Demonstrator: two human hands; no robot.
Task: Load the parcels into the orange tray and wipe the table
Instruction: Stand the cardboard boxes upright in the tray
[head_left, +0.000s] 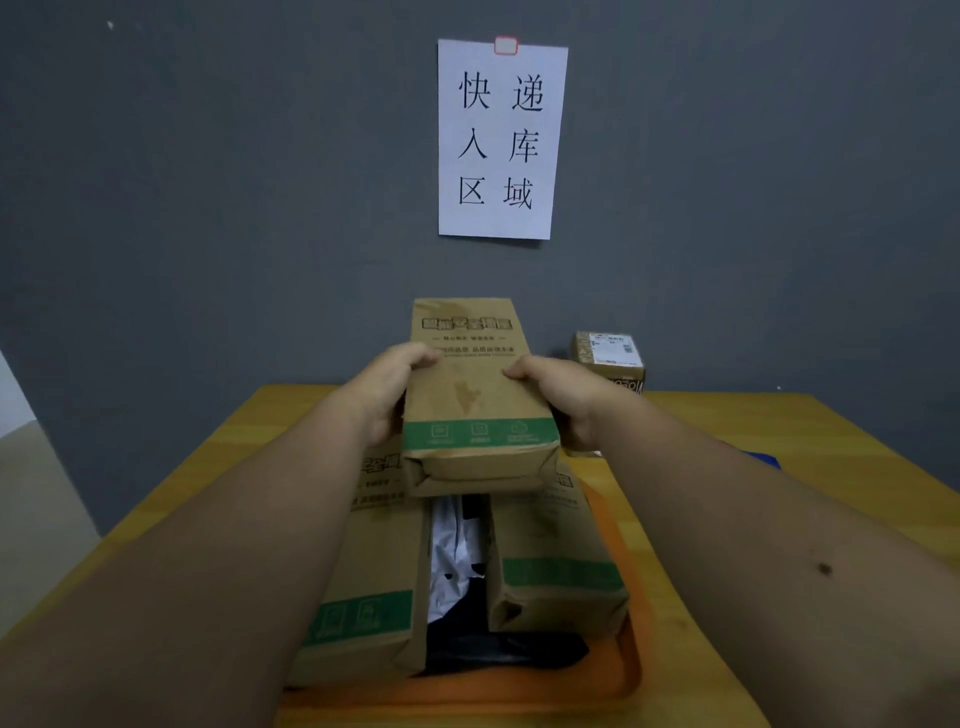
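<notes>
Grey wall behind, both hands, left hand (387, 387) and right hand (563, 397), clamp a brown parcel (475, 395) above the orange tray (631, 660), where it could slide off the uneven parcels below.

The orange tray (621, 675) is mostly buried under parcels; behind the right forearm, a blue thing (763, 460) shows only a corner.

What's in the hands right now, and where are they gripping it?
A brown parcel, held by its two long sides: left hand on the left edge, right hand on the right.
</notes>
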